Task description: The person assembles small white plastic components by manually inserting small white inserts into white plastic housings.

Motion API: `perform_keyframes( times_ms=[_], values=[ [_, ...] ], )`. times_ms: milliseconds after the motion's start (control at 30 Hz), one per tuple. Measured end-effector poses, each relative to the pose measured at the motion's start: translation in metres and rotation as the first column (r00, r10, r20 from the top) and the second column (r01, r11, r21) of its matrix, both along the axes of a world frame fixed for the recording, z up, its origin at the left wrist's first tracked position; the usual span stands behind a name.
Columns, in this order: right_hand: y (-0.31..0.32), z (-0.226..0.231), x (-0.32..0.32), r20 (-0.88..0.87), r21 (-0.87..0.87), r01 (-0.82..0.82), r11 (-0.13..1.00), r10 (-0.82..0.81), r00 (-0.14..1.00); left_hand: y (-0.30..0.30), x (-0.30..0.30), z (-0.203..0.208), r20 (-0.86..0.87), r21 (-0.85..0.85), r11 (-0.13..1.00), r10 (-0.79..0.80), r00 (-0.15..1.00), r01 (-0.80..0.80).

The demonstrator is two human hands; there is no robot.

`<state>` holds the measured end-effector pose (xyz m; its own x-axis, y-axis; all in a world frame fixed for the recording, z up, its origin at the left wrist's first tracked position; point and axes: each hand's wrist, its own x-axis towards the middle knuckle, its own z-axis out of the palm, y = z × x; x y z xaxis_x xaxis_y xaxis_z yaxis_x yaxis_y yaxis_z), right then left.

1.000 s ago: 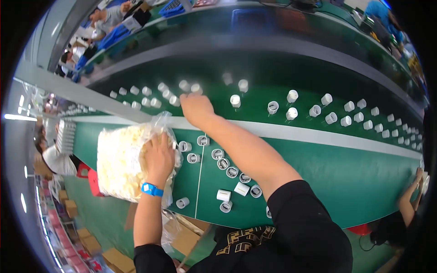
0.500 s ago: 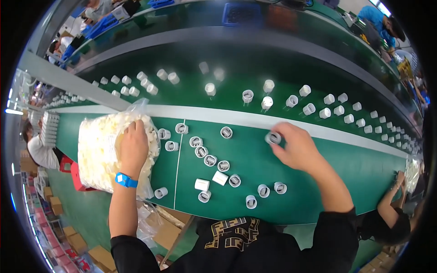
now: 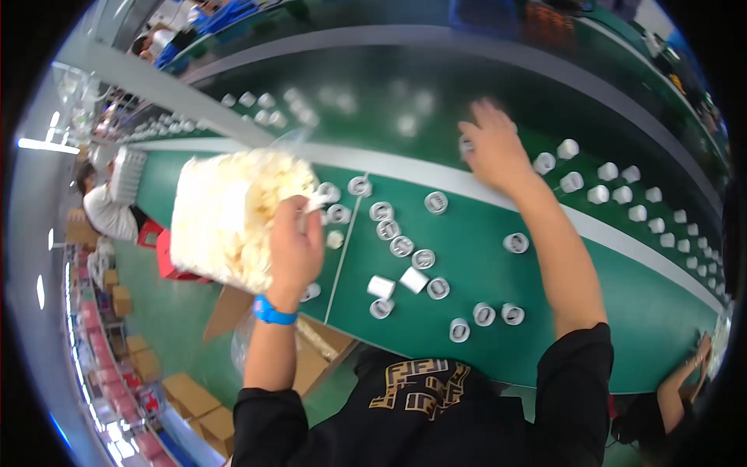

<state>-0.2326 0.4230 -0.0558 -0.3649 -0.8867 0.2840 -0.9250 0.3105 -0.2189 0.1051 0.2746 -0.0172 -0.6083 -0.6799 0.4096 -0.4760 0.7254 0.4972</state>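
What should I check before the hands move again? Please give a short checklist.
1. Left hand grips the bag of pale pieces: ok.
2. Bag closed at top: cannot tell.
3. Right hand reaches the cups at the belt edge: ok.
4. Right hand holds a cup: cannot tell, blurred.
5. Cups on the table all upright: not ok, the two cups near the middle lie tipped.

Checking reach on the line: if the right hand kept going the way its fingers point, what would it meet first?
Probably only the dark belt: the right hand points up-left, where the way looks free; blurred white cups lie just left of that line.
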Motion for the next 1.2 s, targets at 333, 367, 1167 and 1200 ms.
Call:
perform_keyframes(
  times_ms=[333,367,1167,1200],
  values=[
    [0.078,0.05,0.05,0.18,-0.101,-0.021,0.995,0.039,0.983,0.038,0.026,-0.038,0.164,0.007,0.963,-0.267,0.95,0.27],
    [0.105,0.058,0.054,0.173,-0.064,0.021,0.998,-0.01,0.985,0.039,0.021,-0.034,0.216,0.009,0.949,-0.311,0.926,0.316],
    [0.223,0.038,0.093,0.311,-0.233,0.302,0.924,-0.224,0.924,0.024,-0.014,-0.008,0.524,-0.056,0.755,-0.534,0.663,0.653],
    [0.221,0.04,0.099,0.342,-0.311,0.279,0.909,-0.166,0.925,0.033,-0.015,-0.001,0.515,-0.06,0.74,-0.552,0.655,0.67]
  ],
)
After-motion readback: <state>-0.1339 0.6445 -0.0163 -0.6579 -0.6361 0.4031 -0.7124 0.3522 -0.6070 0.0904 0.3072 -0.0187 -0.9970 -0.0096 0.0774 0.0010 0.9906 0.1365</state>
